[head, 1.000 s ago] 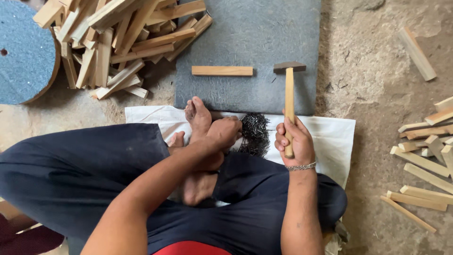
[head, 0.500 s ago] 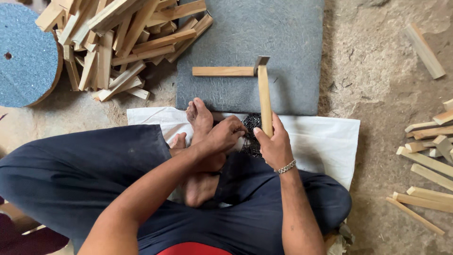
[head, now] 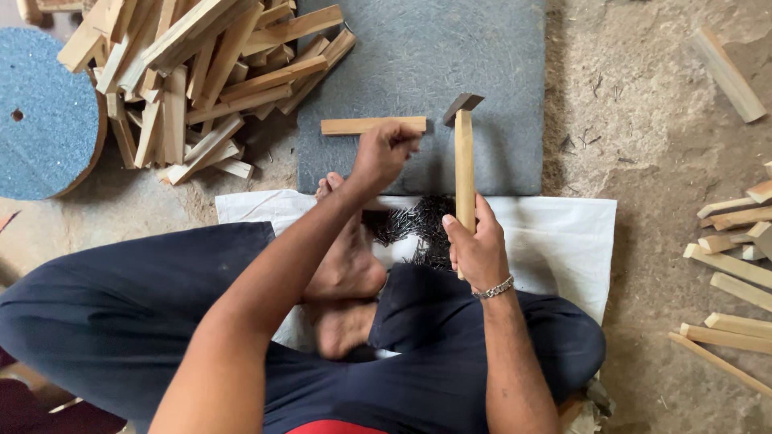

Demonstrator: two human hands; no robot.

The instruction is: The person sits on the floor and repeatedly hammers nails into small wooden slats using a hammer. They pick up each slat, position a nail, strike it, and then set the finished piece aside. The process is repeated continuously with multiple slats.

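Observation:
I sit cross-legged on the ground. My right hand (head: 476,245) grips the wooden handle of a hammer (head: 463,153), its metal head raised over the grey slab (head: 490,64). My left hand (head: 384,151) is stretched forward, fingers pinched together at the right end of a short wooden strip (head: 354,126) lying on the slab; what it pinches is too small to see. A pile of dark nails (head: 418,221) lies on a white sheet (head: 555,233) in front of my bare feet.
A heap of wooden strips (head: 193,72) lies at the upper left beside a round blue disc (head: 40,120). More strips (head: 736,265) are scattered at the right on the dirt floor, and one lone strip (head: 728,72) at the upper right.
My left hand left the nail pile by my feet and reached forward to the strip's right end. The hammer moved left and now stands beside that end.

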